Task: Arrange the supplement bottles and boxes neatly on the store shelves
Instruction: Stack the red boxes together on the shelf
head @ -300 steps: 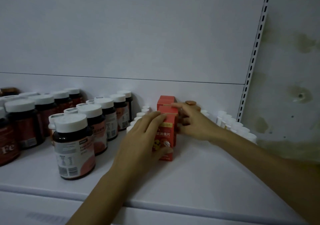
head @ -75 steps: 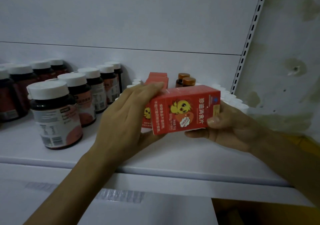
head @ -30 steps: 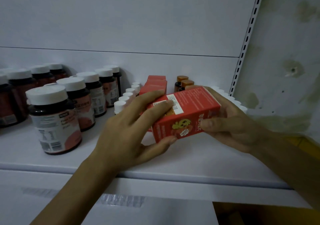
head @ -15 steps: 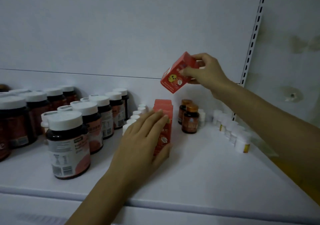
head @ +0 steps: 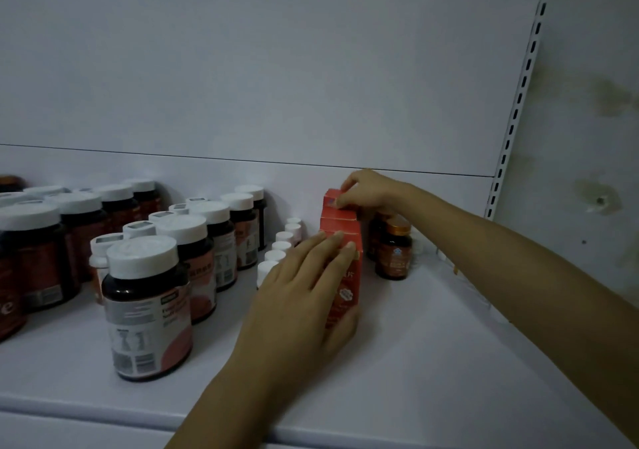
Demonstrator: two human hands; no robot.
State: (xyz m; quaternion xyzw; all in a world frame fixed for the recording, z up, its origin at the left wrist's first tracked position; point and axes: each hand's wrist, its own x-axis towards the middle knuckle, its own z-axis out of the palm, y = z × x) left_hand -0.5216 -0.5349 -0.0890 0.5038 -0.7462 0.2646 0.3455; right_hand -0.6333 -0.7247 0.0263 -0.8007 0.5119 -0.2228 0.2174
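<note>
While the row of boxes is being squared from front to back, the right hand point(head: 370, 193) reaches to its far end and pinches the top edge of the rear red cardboard box point(head: 330, 197) between thumb and fingertips, apparently seating it near the white back panel point(head: 242, 186); whether box and panel touch cannot be told. The left hand point(head: 304, 296) clasps the front red cardboard box point(head: 347, 291), fingers laid along its left face and thumb wrapped across its lower front, probably bracing the file so nothing topples. The row stands on the white metal shelf point(head: 432, 362), between small white-capped bottles point(head: 281, 245) on one side and dark amber bottles with copper caps point(head: 394, 251) on the other, a narrow lane that likely explains the single-file arrangement.
</note>
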